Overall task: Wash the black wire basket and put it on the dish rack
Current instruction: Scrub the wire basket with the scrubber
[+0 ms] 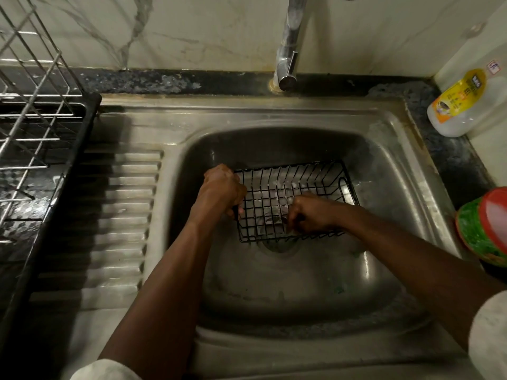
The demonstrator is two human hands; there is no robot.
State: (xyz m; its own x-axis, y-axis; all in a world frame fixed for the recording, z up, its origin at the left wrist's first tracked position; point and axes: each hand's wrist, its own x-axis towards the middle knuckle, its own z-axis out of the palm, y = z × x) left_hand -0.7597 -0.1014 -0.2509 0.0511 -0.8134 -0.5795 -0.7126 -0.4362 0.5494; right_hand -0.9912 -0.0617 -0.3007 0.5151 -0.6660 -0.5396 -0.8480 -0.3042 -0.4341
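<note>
Gripping the basket (296,176) by its left rim with my left hand (222,187), right hand (310,212) pinching a pad (271,212) inside; it's lying crosswise in the sink (384,165), rack (33,127) sitting left of the sink, nearer my left.

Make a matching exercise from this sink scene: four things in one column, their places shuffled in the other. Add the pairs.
Things
1. basket
2. scrubber
3. rack
4. bottle

Places
a. on the counter's far right corner
b. in the sink, its left edge gripped by the left hand
c. left of the draining board
d. inside the basket, pinched by the right hand

Pairs: 1-b, 2-d, 3-c, 4-a
</note>
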